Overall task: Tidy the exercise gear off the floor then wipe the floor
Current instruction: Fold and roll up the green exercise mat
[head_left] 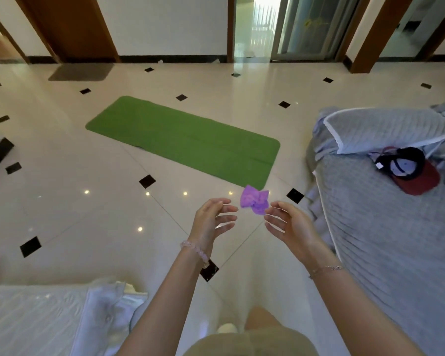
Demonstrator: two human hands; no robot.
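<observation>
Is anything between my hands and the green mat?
Only a crumpled purple piece near the right hand, before the near corner of the green mat; held or not, I cannot tell. Otherwise bare floor.

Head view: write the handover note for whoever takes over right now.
Left hand: open, holds nothing.
Right hand: fingertips at the crumpled purple cloth; whether it grips it is unclear.
Green mat: lies unrolled on the tiled floor.
Done: nothing visibly put away.
Left: clear the mat off the floor, then wipe the floor.
</observation>
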